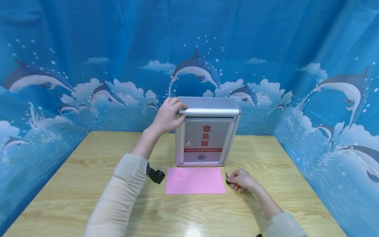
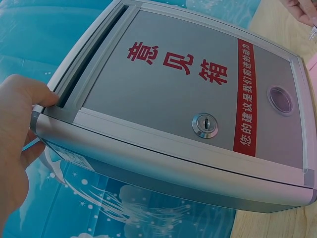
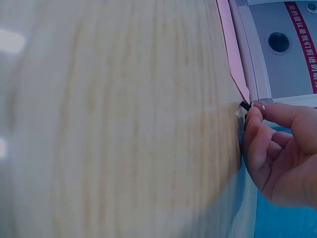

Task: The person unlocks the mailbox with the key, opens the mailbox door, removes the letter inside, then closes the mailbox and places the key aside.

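Observation:
A silver-grey suggestion box [image 1: 207, 131] with red lettering stands upright, its round lock [image 2: 205, 125] on the left of the door. My left hand [image 1: 170, 115] grips its top left corner, fingers over the top and thumb [image 2: 37, 91] at the end of the slot [image 2: 91, 57]. Low over the table at the right, my right hand [image 1: 241, 179] pinches a small key [image 1: 227, 177] with a black head between thumb and forefinger. Just left of the key lies a pink envelope [image 1: 195, 181], flat in front of the box.
The wooden table [image 1: 88, 184] carries the box and the envelope. A blue curtain [image 1: 133, 65] printed with dolphins closes off the back and both sides, hanging close behind the box. A black wrist camera [image 1: 155, 174] juts from the left sleeve.

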Available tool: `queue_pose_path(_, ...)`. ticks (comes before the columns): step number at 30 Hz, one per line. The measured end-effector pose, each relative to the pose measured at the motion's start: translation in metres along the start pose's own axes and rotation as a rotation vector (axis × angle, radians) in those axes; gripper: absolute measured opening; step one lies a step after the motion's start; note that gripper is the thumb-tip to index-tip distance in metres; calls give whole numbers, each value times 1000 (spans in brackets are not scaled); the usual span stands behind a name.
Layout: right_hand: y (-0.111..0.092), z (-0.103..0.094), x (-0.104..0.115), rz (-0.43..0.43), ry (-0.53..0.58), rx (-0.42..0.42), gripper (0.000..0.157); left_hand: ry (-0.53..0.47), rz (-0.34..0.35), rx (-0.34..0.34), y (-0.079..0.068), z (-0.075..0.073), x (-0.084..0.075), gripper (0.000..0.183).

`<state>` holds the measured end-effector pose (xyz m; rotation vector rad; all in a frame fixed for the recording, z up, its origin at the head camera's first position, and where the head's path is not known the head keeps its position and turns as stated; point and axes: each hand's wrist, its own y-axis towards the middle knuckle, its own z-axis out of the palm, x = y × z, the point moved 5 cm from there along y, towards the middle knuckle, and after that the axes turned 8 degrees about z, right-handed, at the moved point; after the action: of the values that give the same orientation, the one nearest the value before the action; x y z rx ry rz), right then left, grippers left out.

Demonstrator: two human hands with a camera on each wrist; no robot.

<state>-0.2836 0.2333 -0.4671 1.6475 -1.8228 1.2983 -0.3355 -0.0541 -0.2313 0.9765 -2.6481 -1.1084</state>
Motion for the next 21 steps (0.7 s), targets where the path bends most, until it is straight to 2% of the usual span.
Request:
queue_pose_path(12, 2, 4, 0, 47, -44, -95, 15, -3, -7, 9, -2, 1, -1, 20)
queue_pose_path(21, 2, 2, 4, 22, -56, -118, 17, -5, 10, -4, 1, 0, -1, 20)
